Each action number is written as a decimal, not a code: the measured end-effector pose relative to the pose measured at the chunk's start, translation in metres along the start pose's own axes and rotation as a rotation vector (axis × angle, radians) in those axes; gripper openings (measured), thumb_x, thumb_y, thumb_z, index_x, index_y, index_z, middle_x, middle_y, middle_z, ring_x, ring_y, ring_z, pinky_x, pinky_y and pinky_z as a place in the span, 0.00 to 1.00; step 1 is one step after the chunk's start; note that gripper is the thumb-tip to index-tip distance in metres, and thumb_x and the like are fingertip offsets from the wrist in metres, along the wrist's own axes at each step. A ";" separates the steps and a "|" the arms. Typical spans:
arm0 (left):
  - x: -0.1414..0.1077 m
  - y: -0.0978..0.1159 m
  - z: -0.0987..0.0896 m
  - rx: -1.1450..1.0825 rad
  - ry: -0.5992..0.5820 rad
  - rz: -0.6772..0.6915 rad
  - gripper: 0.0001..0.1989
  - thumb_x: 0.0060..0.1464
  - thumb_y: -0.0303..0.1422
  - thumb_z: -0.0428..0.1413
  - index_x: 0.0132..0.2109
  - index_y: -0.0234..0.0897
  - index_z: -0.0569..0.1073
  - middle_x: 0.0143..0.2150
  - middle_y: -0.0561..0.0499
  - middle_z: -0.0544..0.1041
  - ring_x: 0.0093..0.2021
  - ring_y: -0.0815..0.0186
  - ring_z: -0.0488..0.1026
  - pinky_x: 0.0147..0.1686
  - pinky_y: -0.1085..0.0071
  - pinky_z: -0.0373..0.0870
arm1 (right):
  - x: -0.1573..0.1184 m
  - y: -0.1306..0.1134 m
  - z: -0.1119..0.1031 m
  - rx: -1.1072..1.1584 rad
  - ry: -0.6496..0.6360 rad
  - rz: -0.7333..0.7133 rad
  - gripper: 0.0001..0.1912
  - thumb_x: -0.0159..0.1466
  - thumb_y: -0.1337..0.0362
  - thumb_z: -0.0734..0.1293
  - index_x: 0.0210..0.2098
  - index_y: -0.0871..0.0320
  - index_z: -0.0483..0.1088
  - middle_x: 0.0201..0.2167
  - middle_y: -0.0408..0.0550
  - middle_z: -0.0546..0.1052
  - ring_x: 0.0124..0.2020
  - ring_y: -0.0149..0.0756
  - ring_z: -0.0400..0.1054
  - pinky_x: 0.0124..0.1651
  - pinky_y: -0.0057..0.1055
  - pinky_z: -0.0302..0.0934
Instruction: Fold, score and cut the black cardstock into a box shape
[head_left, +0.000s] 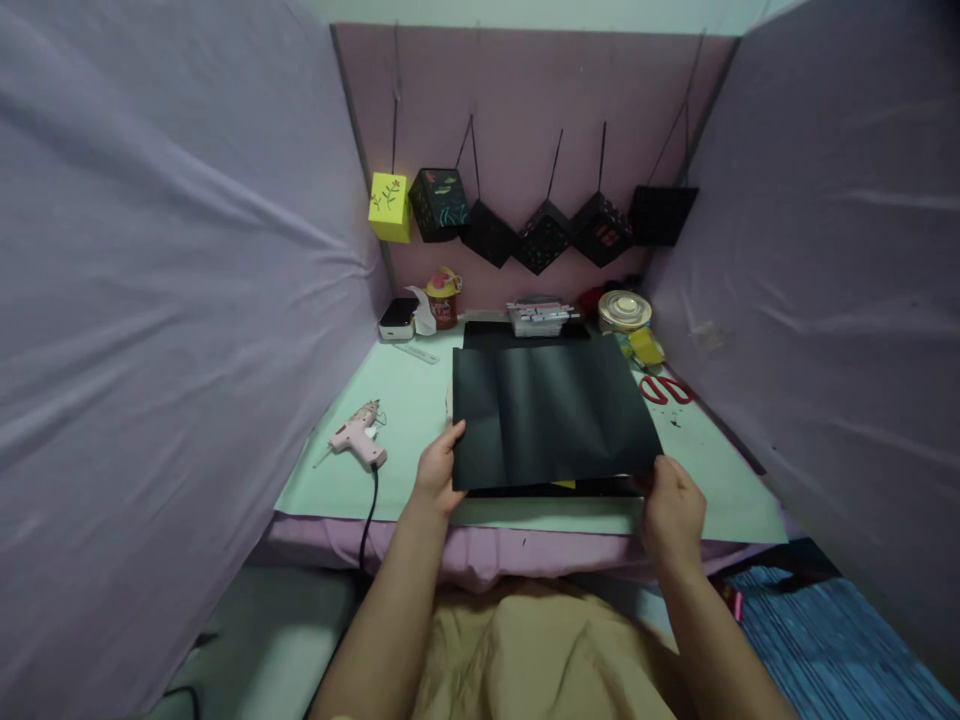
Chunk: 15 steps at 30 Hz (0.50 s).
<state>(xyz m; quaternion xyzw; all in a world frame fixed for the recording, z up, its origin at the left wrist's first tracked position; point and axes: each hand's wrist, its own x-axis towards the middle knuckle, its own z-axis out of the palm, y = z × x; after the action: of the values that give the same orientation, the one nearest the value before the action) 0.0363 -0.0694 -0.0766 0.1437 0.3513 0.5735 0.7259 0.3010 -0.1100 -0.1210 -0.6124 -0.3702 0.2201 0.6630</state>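
Note:
A large sheet of black paper [555,410] with vertical crease lines is held tilted above the tabletop. My left hand [441,470] pinches its lower left edge, thumb on top. At the lower right corner, my right hand [673,505] is closed on the same sheet, its fingertips partly hidden beneath. Under the sheet, more black material [517,491] lies on the table, with a bit of yellow [564,484] peeking out. Most of what lies below is covered by the sheet.
A pink glue gun [360,436] with a cord lies left. Red-handled scissors [666,390] and a round tin [624,311] are at right. Behind stand a tray of pens [541,316] and a brown jar [444,305]. Decorated boxes, including a yellow one [389,208], hang at the back.

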 end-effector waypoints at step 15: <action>0.002 0.006 -0.014 1.244 0.336 1.121 0.27 0.55 0.30 0.59 0.61 0.38 0.64 0.60 0.40 0.68 0.60 0.54 0.65 0.60 0.53 0.62 | 0.006 0.024 0.001 -0.533 -0.219 -0.189 0.17 0.62 0.54 0.57 0.21 0.54 0.60 0.19 0.41 0.65 0.26 0.35 0.58 0.32 0.30 0.48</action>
<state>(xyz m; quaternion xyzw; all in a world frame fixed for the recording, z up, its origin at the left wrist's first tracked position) 0.0227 -0.0679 -0.0837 0.5817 0.5825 0.5643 0.0622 0.3077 -0.1013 -0.1427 -0.7003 -0.5393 0.1173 0.4527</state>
